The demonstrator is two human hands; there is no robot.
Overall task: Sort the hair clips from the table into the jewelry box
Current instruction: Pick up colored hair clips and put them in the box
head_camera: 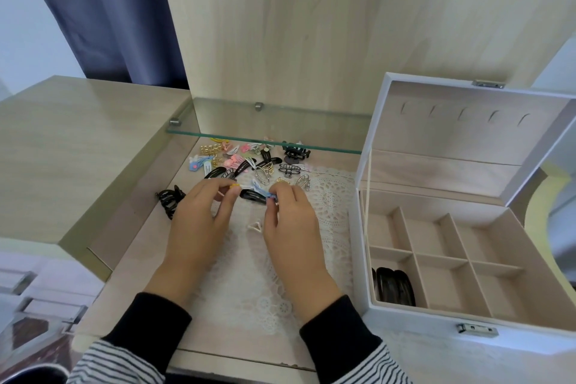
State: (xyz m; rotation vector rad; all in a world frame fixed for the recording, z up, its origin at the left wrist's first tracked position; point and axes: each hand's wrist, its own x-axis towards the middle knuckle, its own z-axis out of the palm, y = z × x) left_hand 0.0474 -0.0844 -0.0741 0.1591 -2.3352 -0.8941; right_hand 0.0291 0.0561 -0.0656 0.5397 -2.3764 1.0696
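Sorting beside the jewelry box (414, 326), we pinch a yellow clip (234, 186) (left hand (196, 221)) and blue clip (270, 195) (right hand (290, 223)).

Dark curtain (103, 9) hangs left of a pale wood panel (280, 25); glass shelf (265, 123) above the wooden table (146, 243).

The left hand (199, 221) and the right hand (290, 224) are left uncovered, and each wrist is closed in by a long black cuff, the left cuff (149, 330) and the right cuff (339, 340), made of plain dark cloth. Behind each cuff a looser sleeve is worn, striped crosswise in thin black and white bands, the left sleeve (115, 365) and the right sleeve (385, 365).
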